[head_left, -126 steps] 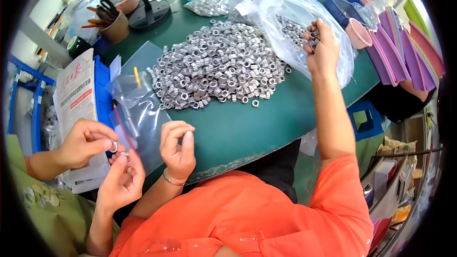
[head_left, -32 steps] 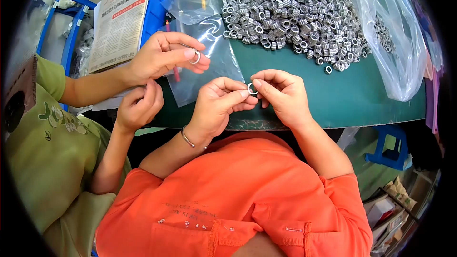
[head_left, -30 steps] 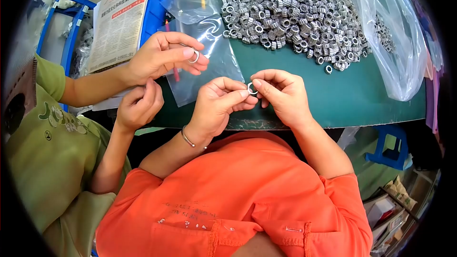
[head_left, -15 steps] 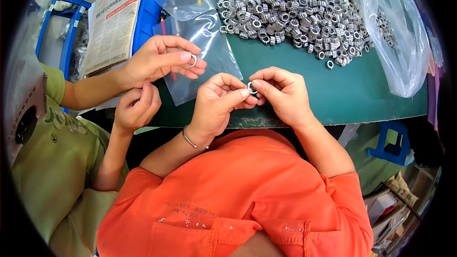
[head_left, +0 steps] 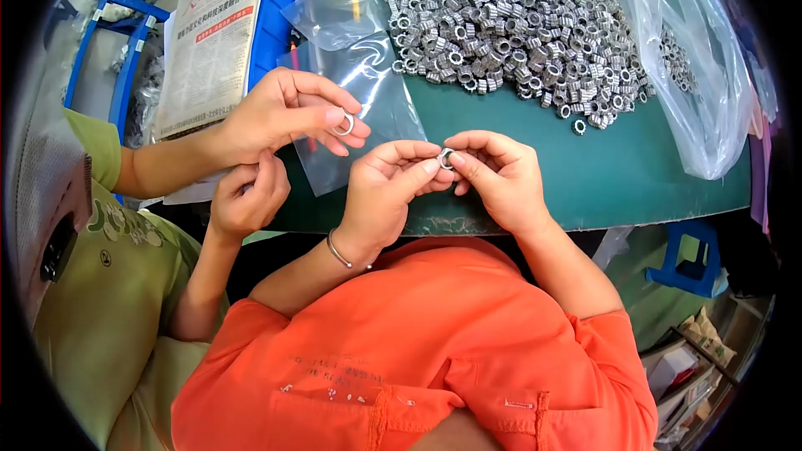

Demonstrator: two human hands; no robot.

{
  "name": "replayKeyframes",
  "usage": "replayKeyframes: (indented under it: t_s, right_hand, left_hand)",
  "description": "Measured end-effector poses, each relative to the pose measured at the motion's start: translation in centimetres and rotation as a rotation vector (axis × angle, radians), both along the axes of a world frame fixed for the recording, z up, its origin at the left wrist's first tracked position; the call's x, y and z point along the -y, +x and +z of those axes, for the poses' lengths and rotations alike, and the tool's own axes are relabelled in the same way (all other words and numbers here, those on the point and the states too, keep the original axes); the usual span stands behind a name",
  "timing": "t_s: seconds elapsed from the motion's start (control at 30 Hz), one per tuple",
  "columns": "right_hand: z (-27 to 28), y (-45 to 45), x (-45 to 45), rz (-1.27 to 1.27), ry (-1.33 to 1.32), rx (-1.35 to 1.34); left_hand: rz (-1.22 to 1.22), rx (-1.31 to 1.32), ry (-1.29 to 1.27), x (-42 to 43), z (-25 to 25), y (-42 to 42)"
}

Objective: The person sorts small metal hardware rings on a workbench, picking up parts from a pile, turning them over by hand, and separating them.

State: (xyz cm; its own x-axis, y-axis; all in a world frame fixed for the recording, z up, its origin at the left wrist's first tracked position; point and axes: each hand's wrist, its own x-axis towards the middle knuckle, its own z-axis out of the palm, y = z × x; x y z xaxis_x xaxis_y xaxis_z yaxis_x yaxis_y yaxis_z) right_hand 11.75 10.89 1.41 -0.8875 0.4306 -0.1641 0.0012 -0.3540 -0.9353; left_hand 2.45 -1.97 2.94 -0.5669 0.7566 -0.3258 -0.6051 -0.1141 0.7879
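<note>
A small silver metal ring [head_left: 446,159] is pinched between my two hands, near the front edge of the green table [head_left: 535,179]. My left hand [head_left: 389,184], with a bracelet at its wrist, grips the ring's left side between thumb and index finger. On the ring's right side, the thumb and fingers of my right hand [head_left: 496,174] are closed. Behind my hands lies a large heap of silver toothed rings [head_left: 518,29], with a single loose ring [head_left: 579,127] at its front edge.
At the left, a co-worker's hand [head_left: 288,113] holds another ring [head_left: 343,124]; their other hand [head_left: 249,196] is just below. Clear plastic bags [head_left: 355,75] lie beyond. A newspaper [head_left: 209,50] rests by a blue bin [head_left: 271,25]. Another plastic bag [head_left: 702,108] is at the right.
About four seconds ago my right hand held several rings over the plastic bag; now it meets my left hand at one ring. Since half a second ago, that ring has turned slightly.
</note>
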Motion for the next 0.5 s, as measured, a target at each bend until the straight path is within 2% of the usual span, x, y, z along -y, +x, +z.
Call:
replayKeyframes:
  t_s: [0.07,0.1,0.17,0.27,0.4,0.47,0.5]
  right_hand:
    - [0.0,0.0,0.0,-0.007,-0.008,-0.012]
    - [0.6,0.0,0.0,-0.012,-0.035,-0.012]
    - [0.4,0.1,0.0,-0.014,-0.031,-0.033]
    - [-0.1,0.3,0.1,-0.010,-0.035,-0.081]
    - [-0.3,0.4,0.1,-0.042,0.020,-0.143]
    - [-0.6,0.4,0.0,-0.045,0.062,-0.143]
    - [-0.6,0.4,0.0,-0.042,0.060,-0.138]
  left_hand:
    - [0.034,-0.164,-0.012,-0.1,-0.1,0.2]
    - [0.028,-0.154,-0.029,-0.2,0.6,0.1]
    - [0.062,-0.359,0.007,-0.3,0.1,0.4]
    - [0.069,-0.500,0.101,-0.4,-0.6,0.5]
    - [0.055,-0.576,0.104,-0.3,-0.2,0.6]
    - [0.035,-0.746,0.077,-0.2,-0.6,0.6]
    - [0.036,-0.748,0.079,-0.1,-0.6,0.6]
